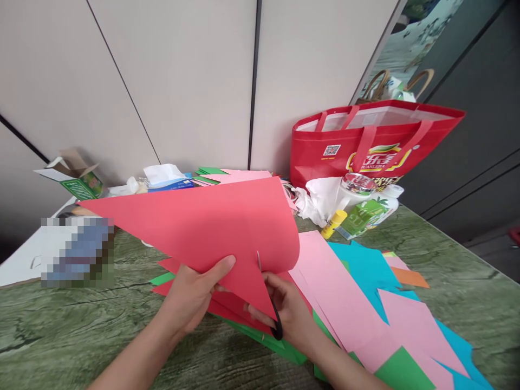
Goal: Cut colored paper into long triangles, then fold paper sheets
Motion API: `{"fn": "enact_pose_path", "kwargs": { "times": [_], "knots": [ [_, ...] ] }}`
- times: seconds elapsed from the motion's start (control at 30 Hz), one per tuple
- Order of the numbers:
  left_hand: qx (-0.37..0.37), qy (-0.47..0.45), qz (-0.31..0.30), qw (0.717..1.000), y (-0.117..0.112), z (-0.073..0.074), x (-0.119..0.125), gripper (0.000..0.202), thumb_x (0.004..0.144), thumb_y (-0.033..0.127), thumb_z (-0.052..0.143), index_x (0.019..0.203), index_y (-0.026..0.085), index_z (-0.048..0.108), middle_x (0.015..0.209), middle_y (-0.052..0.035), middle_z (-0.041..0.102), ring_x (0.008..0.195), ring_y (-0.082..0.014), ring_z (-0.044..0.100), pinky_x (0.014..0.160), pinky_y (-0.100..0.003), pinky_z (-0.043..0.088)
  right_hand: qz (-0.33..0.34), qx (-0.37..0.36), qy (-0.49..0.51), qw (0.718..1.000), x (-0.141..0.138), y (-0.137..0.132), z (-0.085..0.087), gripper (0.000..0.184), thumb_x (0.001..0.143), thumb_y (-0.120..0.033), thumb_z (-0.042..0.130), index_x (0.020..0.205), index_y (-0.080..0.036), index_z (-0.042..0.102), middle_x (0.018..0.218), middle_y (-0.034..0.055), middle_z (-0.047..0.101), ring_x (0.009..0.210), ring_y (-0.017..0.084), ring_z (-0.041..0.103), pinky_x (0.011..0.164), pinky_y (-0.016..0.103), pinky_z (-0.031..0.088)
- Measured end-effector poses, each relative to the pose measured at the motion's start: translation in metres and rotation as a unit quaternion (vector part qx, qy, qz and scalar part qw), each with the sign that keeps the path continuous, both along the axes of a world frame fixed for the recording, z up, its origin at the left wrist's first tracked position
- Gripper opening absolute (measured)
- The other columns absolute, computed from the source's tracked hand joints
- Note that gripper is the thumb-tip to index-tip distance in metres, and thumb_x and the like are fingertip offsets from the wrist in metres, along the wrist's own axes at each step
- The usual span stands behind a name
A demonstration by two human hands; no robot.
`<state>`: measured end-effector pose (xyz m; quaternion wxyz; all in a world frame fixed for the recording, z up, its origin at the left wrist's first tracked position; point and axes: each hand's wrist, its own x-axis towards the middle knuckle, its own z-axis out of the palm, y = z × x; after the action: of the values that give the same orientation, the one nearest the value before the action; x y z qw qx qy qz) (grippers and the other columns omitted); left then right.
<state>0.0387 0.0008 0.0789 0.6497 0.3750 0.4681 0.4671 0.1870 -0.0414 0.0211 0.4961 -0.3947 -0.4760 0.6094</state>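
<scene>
My left hand point(193, 295) pinches the lower edge of a large red paper sheet point(211, 225), thumb on top, holding it lifted and curved above the table. My right hand point(290, 314) is closed round black-handled scissors point(270, 298), whose blades cut up into the red sheet's lower edge. More red paper point(179, 287) lies under the hands.
Pink point(341, 292), turquoise point(365, 265), green point(402, 371) and orange point(410, 277) paper pieces cover the green marble-patterned table point(81, 325) to the right. A red tote bag point(365, 143), a yellow glue stick point(333, 223), a green bottle point(365, 214) and crumpled white plastic point(320, 197) stand behind. A small open box point(75, 176) sits far left.
</scene>
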Motion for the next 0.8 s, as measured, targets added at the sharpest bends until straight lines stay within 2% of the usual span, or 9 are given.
{"fn": "enact_pose_path", "kwargs": {
  "times": [0.27, 0.47, 0.63, 0.8],
  "knots": [
    [-0.002, 0.021, 0.003, 1.0, 0.0007, -0.0008, -0.0013, 0.023, 0.062, 0.026, 0.072, 0.083, 0.019, 0.064, 0.097, -0.0037, 0.07, 0.082, -0.0209, 0.064, 0.061, -0.028, 0.052, -0.002, -0.003, 0.005, 1.0, -0.0007, -0.0001, 0.0007, 0.034, 0.058, -0.032, 0.076, 0.081, -0.019, 0.055, 0.075, 0.0031, 0.067, 0.071, 0.019, 0.063, 0.066, 0.029, 0.049],
    [0.0, 0.024, 0.008, 1.0, 0.0003, -0.0011, -0.001, 0.027, 0.062, 0.026, 0.072, 0.086, 0.017, 0.062, 0.098, -0.0066, 0.068, 0.081, -0.0218, 0.064, 0.059, -0.028, 0.052, -0.011, -0.031, 0.03, 0.999, -0.0026, 0.0003, 0.0005, 0.035, 0.053, -0.033, 0.079, 0.074, -0.019, 0.056, 0.064, -0.0004, 0.065, 0.058, 0.015, 0.059, 0.054, 0.024, 0.046],
    [-0.003, 0.022, 0.011, 1.0, 0.0, 0.0005, -0.001, 0.029, 0.062, 0.025, 0.072, 0.088, 0.016, 0.061, 0.095, -0.0064, 0.068, 0.079, -0.021, 0.064, 0.061, -0.029, 0.053, -0.018, -0.057, 0.045, 0.997, -0.004, 0.0006, -0.0023, 0.034, 0.05, -0.03, 0.08, 0.071, -0.018, 0.056, 0.054, -0.0044, 0.06, 0.043, 0.009, 0.05, 0.042, 0.019, 0.04],
    [-0.002, 0.019, 0.007, 1.0, -0.0008, 0.0023, -0.0005, 0.024, 0.06, 0.025, 0.073, 0.08, 0.016, 0.063, 0.094, -0.0059, 0.07, 0.081, -0.0222, 0.064, 0.061, -0.029, 0.053, -0.025, -0.086, 0.044, 0.995, -0.0054, 0.0007, -0.0059, 0.034, 0.052, -0.039, 0.076, 0.07, -0.018, 0.057, 0.045, -0.0054, 0.057, 0.035, 0.008, 0.046, 0.034, 0.018, 0.036]
  ]
}}
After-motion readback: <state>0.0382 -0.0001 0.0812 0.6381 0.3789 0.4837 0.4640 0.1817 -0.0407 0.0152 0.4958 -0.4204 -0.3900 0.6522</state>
